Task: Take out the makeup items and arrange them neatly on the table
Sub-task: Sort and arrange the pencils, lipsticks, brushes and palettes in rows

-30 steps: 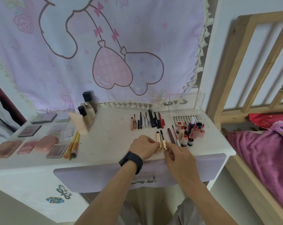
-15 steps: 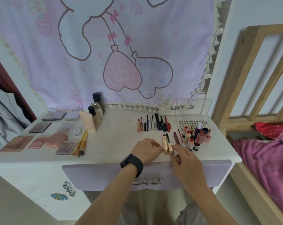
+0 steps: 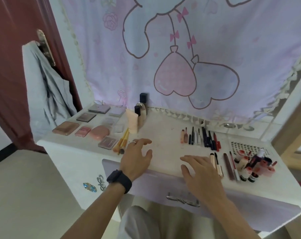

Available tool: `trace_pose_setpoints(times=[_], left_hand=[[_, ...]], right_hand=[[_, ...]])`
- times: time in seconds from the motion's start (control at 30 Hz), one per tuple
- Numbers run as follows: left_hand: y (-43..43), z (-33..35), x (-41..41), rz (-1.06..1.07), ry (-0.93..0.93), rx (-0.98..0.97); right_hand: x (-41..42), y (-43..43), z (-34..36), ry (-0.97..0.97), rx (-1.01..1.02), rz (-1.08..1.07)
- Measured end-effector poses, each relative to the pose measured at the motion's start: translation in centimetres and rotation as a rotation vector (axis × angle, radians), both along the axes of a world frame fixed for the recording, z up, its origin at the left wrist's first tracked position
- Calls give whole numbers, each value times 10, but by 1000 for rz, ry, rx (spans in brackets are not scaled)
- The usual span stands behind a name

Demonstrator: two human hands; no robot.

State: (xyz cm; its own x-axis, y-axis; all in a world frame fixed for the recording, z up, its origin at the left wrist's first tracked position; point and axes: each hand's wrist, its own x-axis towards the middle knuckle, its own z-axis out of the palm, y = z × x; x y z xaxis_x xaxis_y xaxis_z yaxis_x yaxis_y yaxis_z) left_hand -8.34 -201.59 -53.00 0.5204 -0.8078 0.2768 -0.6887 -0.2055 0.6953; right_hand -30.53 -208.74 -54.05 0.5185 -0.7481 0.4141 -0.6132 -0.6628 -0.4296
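Hanging at the far left, a grey garment [image 3: 47,87] drapes beside the table [image 3: 163,135]. On the table's left side lie flat palettes [image 3: 66,128] and a pink compact [image 3: 99,132], then brushes [image 3: 123,142] and a pale tube [image 3: 132,123] standing before two bottles [image 3: 142,112]. The left hand [image 3: 137,157] — a watch [image 3: 119,181] on its wrist — and the right hand [image 3: 201,171] spread their fingers over the middle, holding nothing. Further right lie a row of pencils [image 3: 201,137], two gold tubes [image 3: 217,163] and clustered lip bottles [image 3: 249,164]. The drawer [image 3: 249,202] below shows only its front.
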Motion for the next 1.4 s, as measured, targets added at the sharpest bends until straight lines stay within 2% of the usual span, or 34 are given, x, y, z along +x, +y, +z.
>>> trace_pose_setpoints(times=[0.17, 0.3, 0.37, 0.43, 0.57, 0.7, 0.93, 1.0, 1.1, 1.2, 1.3, 1.4], left_hand=[[-4, 13, 46, 120, 70, -37], [-17, 28, 70, 154, 155, -59], [-24, 36, 76, 155, 202, -75], [-32, 44, 79, 117, 171, -77], [-49, 56, 82, 96, -92, 33], [-56, 55, 86, 122, -111, 107], [-40, 48, 98, 82, -116, 9], [-31, 51, 91, 131, 25, -137], [-16, 56, 64, 154, 495, -342], [1, 52, 30, 82, 927, -384], [11, 45, 0, 3, 1096, -354], [14, 39, -23, -45, 1153, -308]], right_hand=[[42, -26, -6, 178, 36, 43], [59, -40, -16, 258, 88, 67], [61, -40, -23, 276, 47, 75], [61, -39, -29, 249, 28, 67], [61, -39, -31, 226, 30, 70], [61, -39, -30, 206, 30, 65], [61, -40, -33, 187, 8, 66], [61, -40, -32, 166, 3, 70], [61, -37, -25, 50, -11, 86], [56, -25, -12, -205, 109, 63], [45, -9, 6, -548, 373, 100], [34, 0, 23, -690, 535, 153]])
